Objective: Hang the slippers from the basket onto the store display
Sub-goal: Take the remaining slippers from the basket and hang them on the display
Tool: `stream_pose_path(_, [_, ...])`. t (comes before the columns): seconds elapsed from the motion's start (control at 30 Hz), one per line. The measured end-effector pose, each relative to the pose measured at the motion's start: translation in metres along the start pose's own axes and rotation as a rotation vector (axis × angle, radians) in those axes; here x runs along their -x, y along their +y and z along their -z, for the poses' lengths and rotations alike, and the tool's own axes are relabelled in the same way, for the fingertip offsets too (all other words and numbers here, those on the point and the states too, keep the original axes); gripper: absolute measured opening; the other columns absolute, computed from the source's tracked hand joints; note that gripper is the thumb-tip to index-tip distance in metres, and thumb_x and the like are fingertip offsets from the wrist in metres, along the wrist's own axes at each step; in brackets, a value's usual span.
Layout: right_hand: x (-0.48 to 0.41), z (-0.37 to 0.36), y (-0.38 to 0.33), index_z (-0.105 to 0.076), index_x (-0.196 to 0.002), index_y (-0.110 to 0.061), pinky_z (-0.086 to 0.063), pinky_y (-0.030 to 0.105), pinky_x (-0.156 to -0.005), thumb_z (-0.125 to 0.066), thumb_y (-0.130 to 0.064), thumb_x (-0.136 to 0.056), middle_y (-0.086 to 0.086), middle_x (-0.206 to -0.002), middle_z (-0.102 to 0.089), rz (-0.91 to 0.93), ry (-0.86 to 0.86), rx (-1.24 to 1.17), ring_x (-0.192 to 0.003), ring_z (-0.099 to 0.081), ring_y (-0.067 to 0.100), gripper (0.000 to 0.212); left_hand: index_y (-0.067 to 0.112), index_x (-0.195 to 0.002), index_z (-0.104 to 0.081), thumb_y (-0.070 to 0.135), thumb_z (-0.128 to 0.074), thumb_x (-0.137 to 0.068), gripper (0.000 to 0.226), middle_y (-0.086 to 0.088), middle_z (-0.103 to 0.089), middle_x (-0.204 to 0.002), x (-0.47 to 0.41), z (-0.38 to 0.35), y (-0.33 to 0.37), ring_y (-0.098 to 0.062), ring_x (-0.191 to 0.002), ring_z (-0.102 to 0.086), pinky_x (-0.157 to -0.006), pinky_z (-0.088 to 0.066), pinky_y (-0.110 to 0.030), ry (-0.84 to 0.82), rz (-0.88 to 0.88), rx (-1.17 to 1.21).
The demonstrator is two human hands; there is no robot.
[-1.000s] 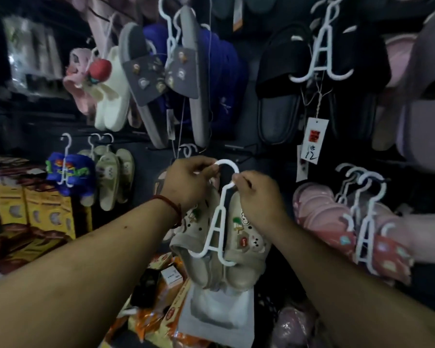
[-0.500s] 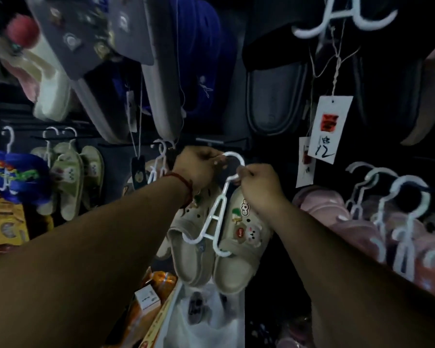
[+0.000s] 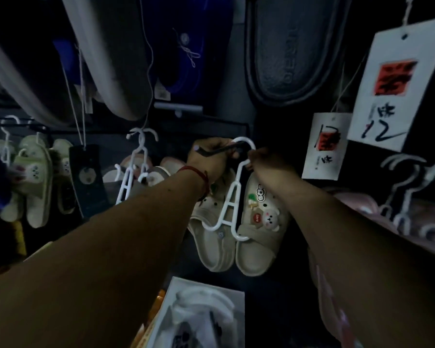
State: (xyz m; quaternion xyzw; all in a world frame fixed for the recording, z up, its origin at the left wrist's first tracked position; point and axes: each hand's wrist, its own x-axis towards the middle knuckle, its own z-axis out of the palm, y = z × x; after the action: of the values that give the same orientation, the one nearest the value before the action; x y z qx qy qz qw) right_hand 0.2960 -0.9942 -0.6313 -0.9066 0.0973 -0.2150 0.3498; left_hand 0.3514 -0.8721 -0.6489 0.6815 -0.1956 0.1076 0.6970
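The left hand [image 3: 209, 159] curls round the dark display peg [image 3: 217, 151]. The right hand [image 3: 269, 169] pinches the neck of the white hanger [image 3: 232, 204], which carries the beige slippers [image 3: 256, 237] just left of the price tags [image 3: 324, 144]. Whether the hook sits fully over the peg cannot be told. In this dim light it may only half-catch. If so, letting go would probably drop the pair onto the white package [image 3: 201, 315] below.
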Motion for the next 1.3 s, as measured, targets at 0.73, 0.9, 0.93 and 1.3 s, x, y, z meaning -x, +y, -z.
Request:
stream_pose_path(0.73, [0.105, -0.013, -0.014, -0.060, -0.114, -0.011, -0.047, 0.043, -0.096, -0.055, -0.045, -0.090, 0.009, -0.114, -0.065, 0.190, 0.127, 0.437, -0.110, -0.060, 0.031, 0.043, 0.008, -0.135, -0.056, 0.028, -0.071, -0.091, 0.051, -0.014, -0.062, -0.128, 0.106, 0.076, 0.035, -0.031, -0.117, -0.059, -0.092, -0.046, -0.032, -0.087, -0.182, -0.739])
stream_pose_path(0.9, [0.180, -0.012, -0.042, -0.044, -0.139, -0.009, -0.047, 0.044, -0.098, -0.061, -0.041, -0.094, 0.014, -0.137, -0.049, 0.212, -0.058, 0.362, -0.125, -0.051, 0.034, 0.057, 0.011, -0.127, -0.060, 0.038, -0.078, -0.082, 0.056, -0.012, -0.065, -0.124, 0.171, 0.124, 0.058, -0.032, -0.113, -0.061, -0.091, -0.053, -0.039, -0.157, -0.148, -0.859])
stream_pose_path(0.93, [0.195, -0.013, -0.049, -0.043, -0.141, -0.010, -0.047, 0.044, -0.098, -0.060, -0.042, -0.095, 0.013, -0.139, -0.048, 0.231, -0.071, 0.360, -0.126, -0.050, 0.034, 0.059, 0.012, -0.127, -0.060, 0.040, -0.078, -0.081, 0.056, -0.011, -0.066, -0.122, 0.187, 0.136, 0.062, -0.031, -0.111, -0.062, -0.089, -0.053, -0.037, -0.158, -0.132, -0.900])
stream_pose_path(1.3, [0.307, -0.080, -0.135, -0.035, -0.148, -0.017, -0.044, 0.043, -0.103, -0.066, -0.044, -0.092, 0.008, -0.150, -0.043, 0.398, -0.276, 0.266, -0.132, -0.046, 0.032, 0.070, 0.023, -0.136, -0.049, 0.070, -0.066, -0.074, 0.079, -0.006, -0.057, -0.133, 0.315, 0.288, 0.071, -0.030, -0.118, -0.058, -0.094, -0.051, -0.044, -0.121, -0.046, -1.314])
